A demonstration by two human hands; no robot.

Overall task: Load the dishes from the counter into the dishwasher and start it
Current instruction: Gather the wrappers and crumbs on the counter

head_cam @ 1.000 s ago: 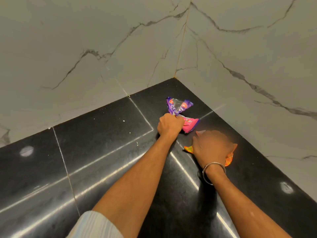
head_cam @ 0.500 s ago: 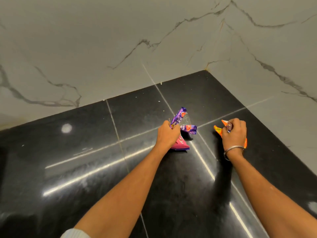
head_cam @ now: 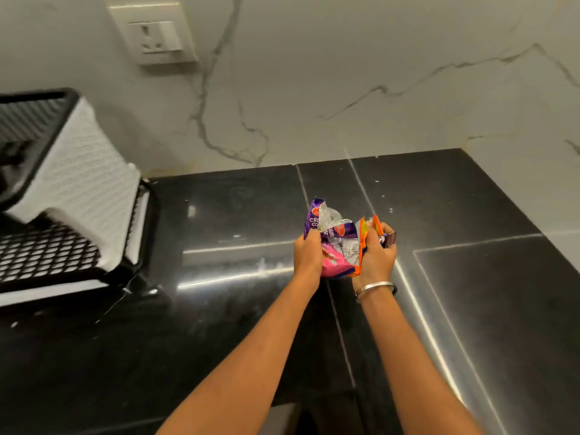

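Both hands are bunched together above the black counter (head_cam: 470, 293), fingers curled tight. The left hand (head_cam: 309, 255) grips the purple and pink wrappers (head_cam: 326, 233); the right hand (head_cam: 375, 257) clutches an orange wrapper (head_cam: 362, 237), a bangle (head_cam: 375, 287) on its wrist. No dishes in sight. Far left stands a black mesh rack (head_cam: 47, 246), with a wall socket (head_cam: 153, 34) above it.

Wrappers (head_cam: 334, 238) between both hands above counter (head_cam: 219, 324); rack (head_cam: 62, 196) far left; socket (head_cam: 153, 34) on wall.

a home kitchen: black stone counter (head_cam: 219, 309), marble-look wall (head_cam: 345, 89), socket (head_cam: 155, 34), dish rack (head_cam: 72, 196).
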